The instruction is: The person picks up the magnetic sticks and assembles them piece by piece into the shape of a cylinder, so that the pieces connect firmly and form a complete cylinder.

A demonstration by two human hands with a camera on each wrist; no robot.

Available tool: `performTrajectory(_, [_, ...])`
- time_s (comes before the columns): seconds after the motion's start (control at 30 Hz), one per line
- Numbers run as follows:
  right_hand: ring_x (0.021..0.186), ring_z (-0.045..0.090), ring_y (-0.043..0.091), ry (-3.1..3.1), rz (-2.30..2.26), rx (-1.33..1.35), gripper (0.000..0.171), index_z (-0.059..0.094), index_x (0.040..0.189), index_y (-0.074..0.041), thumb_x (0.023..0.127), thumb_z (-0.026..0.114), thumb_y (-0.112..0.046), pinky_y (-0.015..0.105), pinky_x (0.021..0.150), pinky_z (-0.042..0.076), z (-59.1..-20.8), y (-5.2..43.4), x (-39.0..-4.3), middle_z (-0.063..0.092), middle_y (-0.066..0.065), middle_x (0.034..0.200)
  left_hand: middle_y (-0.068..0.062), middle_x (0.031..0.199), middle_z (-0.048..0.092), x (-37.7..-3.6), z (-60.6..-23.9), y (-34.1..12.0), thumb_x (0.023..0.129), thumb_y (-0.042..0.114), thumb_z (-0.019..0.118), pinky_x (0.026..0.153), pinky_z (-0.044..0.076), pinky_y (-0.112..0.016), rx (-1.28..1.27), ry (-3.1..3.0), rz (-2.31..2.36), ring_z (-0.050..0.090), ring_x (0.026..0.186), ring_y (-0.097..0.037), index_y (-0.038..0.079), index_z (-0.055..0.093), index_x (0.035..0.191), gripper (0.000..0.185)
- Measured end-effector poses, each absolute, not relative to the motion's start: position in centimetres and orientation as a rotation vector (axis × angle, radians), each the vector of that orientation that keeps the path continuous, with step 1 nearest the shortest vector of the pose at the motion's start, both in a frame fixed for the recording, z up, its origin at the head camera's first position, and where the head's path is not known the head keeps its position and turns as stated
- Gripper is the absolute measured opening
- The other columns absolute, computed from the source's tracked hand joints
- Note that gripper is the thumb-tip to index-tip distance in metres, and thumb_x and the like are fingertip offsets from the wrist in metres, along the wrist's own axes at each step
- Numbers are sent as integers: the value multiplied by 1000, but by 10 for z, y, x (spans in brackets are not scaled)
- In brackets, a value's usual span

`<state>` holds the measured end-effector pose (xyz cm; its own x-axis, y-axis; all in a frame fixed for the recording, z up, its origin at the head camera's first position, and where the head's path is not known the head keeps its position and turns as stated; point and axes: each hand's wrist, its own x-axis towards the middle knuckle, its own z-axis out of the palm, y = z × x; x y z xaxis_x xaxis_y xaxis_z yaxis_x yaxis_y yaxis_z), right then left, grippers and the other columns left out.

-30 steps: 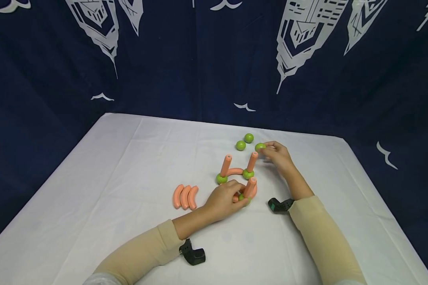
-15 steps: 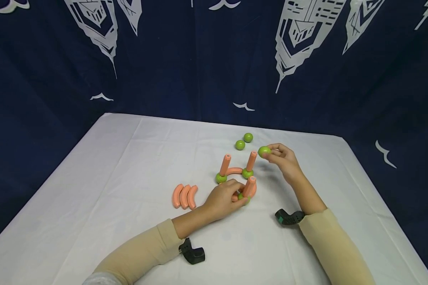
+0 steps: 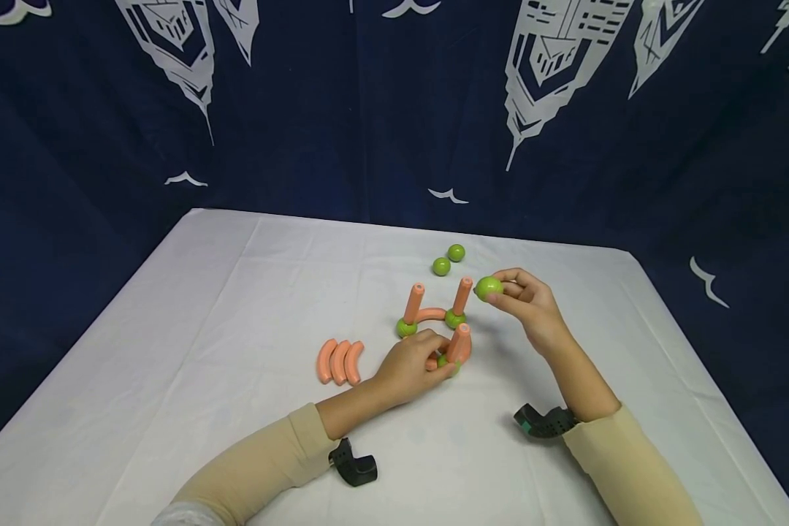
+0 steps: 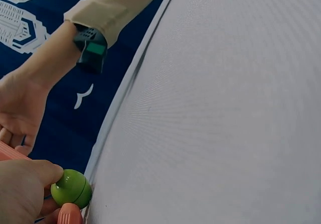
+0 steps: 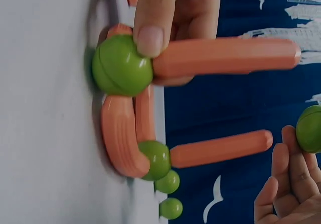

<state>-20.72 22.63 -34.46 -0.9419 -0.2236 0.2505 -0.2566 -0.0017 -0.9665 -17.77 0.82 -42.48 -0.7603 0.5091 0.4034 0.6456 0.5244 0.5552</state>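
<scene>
A toy structure of green balls and orange rods stands on the table. Straight rods rise from its balls, including a back-left rod (image 3: 413, 304), a back-right rod (image 3: 462, 296) and a front rod (image 3: 459, 343). Curved orange pieces link the balls low down, such as the back curved rod (image 3: 431, 315). My left hand (image 3: 404, 371) pinches the front green ball (image 5: 120, 66) at the base of the front rod, thumb on top of the ball. My right hand (image 3: 531, 305) holds a loose green ball (image 3: 489, 288) between thumb and fingers, raised just right of the back-right rod's top.
Three curved orange pieces (image 3: 338, 362) lie side by side left of the structure. Two loose green balls, a nearer ball (image 3: 441, 267) and a farther ball (image 3: 456, 253), sit behind it. A white cloth (image 3: 250, 292) covers the table; a dark blue printed curtain (image 3: 342, 109) hangs behind.
My right hand has lifted the green ball from near the back balls and drawn it toward me, slightly right, turning the ball outward. The left hand stays at the front ball.
</scene>
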Motion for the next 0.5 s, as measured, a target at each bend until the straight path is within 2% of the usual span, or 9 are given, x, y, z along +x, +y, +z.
performTrajectory(0.5, [83,62,13,-2157,2141,842,25,62,106,-5,86,63,10,22,73,50,-343,213,-183,72,-1,96,1,90,60,-178,-425,8,88,25,74,65,42,-19,-1002,-2556,-1073,53,75,-9,9,68,101,22])
